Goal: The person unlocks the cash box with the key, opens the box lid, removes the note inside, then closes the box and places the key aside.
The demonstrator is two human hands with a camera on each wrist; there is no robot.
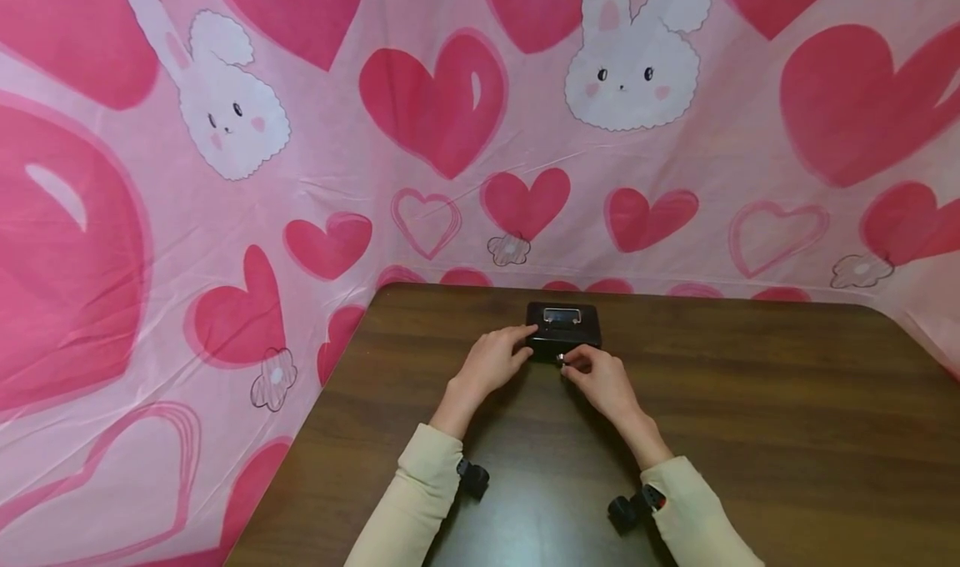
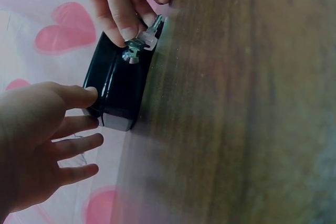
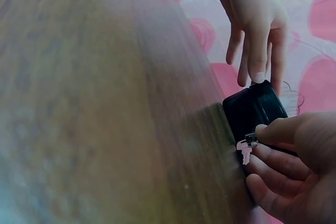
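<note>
A small black metal cash box point(image 1: 576, 334) with a wire handle point(image 1: 562, 310) on its lid sits near the table's far edge, its front towards me. My left hand point(image 1: 491, 362) touches its left end, thumb at the lid's front edge in the left wrist view and the other fingers spread, fairly straight. At the front of the box, my right hand point(image 1: 602, 378) pinches a small key at the lock point(image 2: 131, 55) between thumb and forefinger; the fingertips partly hide it. A second key point(image 3: 245, 152) dangles beside it, below the right fingertips.
The box stands on a dark wood-grain table point(image 1: 750, 417). Right behind the table and along its left side hangs a pink cloth point(image 1: 540, 146) printed with hearts and rabbits. Each cream sleeve point(image 1: 423, 484) has a small black wrist camera point(image 1: 474, 479) at the cuff.
</note>
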